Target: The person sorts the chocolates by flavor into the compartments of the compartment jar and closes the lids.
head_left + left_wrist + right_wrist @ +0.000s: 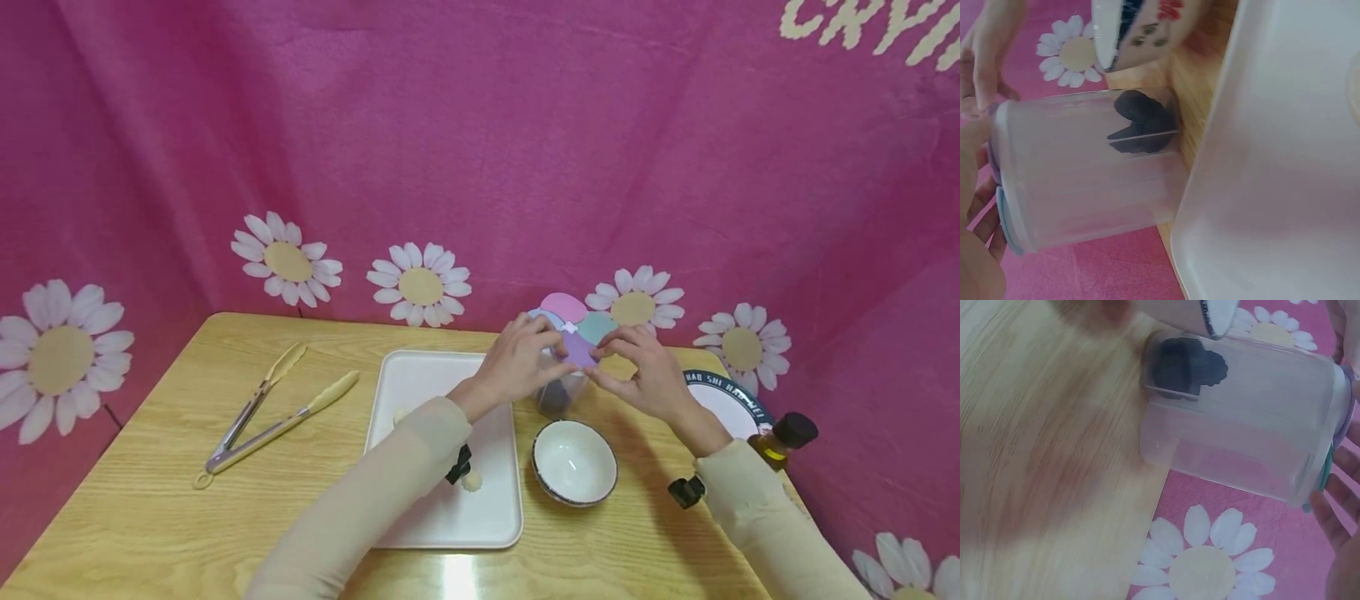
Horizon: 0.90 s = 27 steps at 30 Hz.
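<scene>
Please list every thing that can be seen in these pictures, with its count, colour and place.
container: one, clear, with pastel lid flaps, at the back of the table behind the bowl; something dark lies in one compartment.
bowl: one, white with dark rim, right of the tray.
tray: one, white, middle of the table; small pale lumps on it.
tongs: one pair, metal with cream tips, left of the tray.
plate: one, white with dark rim, far right.
bottle: one, yellowish with dark cap, near the plate.
table: one, light wood.
hands: left hand and right hand, both at the container's lid.
</scene>
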### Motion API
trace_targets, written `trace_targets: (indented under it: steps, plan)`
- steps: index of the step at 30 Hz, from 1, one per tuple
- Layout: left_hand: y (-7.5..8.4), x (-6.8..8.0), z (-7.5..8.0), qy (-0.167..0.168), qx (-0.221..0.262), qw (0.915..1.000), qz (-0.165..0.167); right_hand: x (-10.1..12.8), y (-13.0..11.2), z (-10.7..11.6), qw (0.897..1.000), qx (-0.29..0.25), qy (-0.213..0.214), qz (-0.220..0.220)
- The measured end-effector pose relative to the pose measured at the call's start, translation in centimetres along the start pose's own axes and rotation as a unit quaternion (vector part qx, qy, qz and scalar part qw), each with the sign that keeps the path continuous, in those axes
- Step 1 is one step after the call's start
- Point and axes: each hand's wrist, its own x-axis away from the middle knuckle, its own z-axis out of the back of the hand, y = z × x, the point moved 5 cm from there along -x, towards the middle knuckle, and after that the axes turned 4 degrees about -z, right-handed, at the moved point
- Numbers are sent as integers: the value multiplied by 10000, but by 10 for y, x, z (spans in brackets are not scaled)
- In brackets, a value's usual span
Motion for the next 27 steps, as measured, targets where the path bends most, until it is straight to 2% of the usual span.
trace_targets:
  steps: [5,8,11,19,24,27]
  plan:
    - [7,-2,1,69,28,9999,-134,-1,17,0,9954,-465,35,-833]
    - [14,-4,-1,216,-35,9994,-251,-7,31,-3,9897,-536,-30,-1330]
    - [20,-6,-3,379,-218,9984,-348,-14,42,-8,9854,-508,-184,-1613]
    - [20,-7,-11,577,-568,9964,-259,-24,49,-20,9792,-561,-529,-1876]
    - [18,-6,-10,471,-672,9961,-323,-24,49,-20,9795,-522,-531,-1874]
    - [14,-5,-7,404,-599,9971,-252,-23,47,-18,9819,-455,-542,-1756]
